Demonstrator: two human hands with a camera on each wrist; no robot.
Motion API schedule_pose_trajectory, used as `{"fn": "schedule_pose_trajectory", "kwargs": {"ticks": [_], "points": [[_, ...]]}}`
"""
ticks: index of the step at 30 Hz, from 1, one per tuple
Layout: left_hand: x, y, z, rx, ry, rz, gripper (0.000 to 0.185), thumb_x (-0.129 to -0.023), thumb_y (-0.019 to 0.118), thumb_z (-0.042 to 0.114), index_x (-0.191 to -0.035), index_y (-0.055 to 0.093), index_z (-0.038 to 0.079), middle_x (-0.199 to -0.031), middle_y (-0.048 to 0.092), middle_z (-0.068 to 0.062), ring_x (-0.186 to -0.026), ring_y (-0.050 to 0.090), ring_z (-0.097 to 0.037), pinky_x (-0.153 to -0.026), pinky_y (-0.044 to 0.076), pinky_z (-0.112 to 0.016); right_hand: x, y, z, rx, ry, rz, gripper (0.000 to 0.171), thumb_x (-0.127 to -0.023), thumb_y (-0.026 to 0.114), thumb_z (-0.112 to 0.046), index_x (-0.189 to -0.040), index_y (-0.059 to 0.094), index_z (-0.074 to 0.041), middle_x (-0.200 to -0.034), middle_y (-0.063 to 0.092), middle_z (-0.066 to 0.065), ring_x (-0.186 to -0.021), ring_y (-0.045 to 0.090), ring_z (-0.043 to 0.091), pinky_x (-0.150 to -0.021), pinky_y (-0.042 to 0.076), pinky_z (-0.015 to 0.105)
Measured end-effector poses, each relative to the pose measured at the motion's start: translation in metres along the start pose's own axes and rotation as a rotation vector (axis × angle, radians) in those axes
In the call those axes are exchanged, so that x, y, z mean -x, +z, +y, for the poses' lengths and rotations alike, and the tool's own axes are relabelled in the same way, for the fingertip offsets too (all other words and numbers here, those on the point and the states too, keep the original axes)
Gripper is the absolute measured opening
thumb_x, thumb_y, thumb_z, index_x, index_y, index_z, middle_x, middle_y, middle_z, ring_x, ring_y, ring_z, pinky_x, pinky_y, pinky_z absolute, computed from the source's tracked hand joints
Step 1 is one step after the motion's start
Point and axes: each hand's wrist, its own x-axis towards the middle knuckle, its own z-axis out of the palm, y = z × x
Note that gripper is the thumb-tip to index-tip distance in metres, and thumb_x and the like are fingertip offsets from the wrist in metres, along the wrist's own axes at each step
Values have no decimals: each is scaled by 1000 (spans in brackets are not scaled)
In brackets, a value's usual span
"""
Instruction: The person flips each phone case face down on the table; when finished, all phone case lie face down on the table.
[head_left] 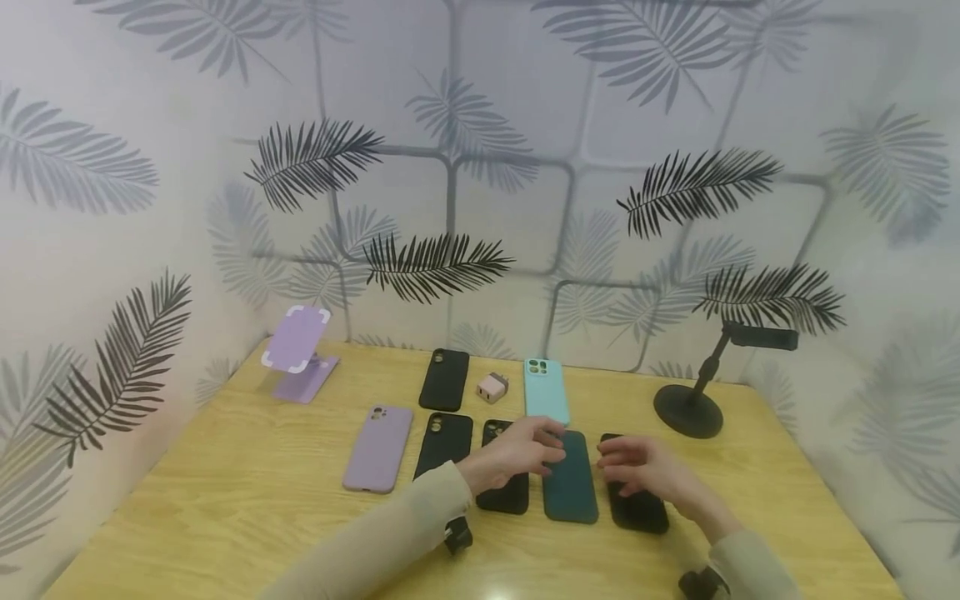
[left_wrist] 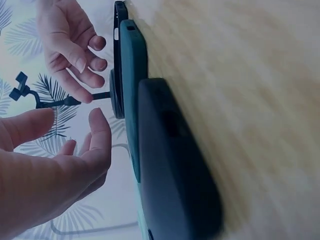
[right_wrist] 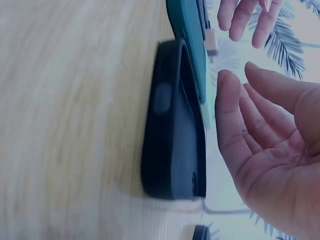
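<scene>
Both hands hover unloaded above the front row of phone cases. Left hand [head_left: 517,454], fingers relaxed and spread, sits over the dark teal case [head_left: 570,477]; right hand [head_left: 637,467], likewise loose, over the black case [head_left: 636,487]. No case is lifted yet. Behind lie the light blue case [head_left: 545,390] and charger plug [head_left: 492,387].

A dark teal phone case [left_wrist: 131,75] lies flat on the pale wooden worktop [left_wrist: 240,90], a black case [left_wrist: 175,165] at 5 o'clock; both hands [left_wrist: 55,165] hover, fingers relaxed.
</scene>
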Motion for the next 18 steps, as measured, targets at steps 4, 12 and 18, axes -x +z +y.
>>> {"fn": "schedule_pose_trajectory", "kwargs": {"ticks": [4, 12, 18], "points": [[-10, 10, 2, -14, 21, 12, 40, -97, 60, 7, -135, 52, 1, -120, 61, -16, -113, 61, -36, -87, 58, -43, 7, -12, 6, 12, -41, -2, 53, -93, 67, -11, -135, 47, 14, -125, 59, 34, -99, 67, 9, -75, 60, 35], [-21, 24, 3, -7, 18, 9, 38, -97, 59, 6, -134, 54, 0, -117, 64, -15, -109, 63, -34, -84, 59, -41, 20, -28, 12, 32, -58, 9, 51, -95, 64, -11, -135, 46, 15, -125, 57, 36, -102, 67, 15, -80, 59, 33], [-32, 34, 1, 23, 20, 22, 36, -95, 60, 3, -130, 57, -1, -117, 63, -20, -103, 66, -32, -81, 60, -40, 29, -38, 19, 66, -52, 39, 51, -94, 65, -12, -134, 48, 14, -127, 57, 35, -105, 67, 15, -80, 59, 31]]}}
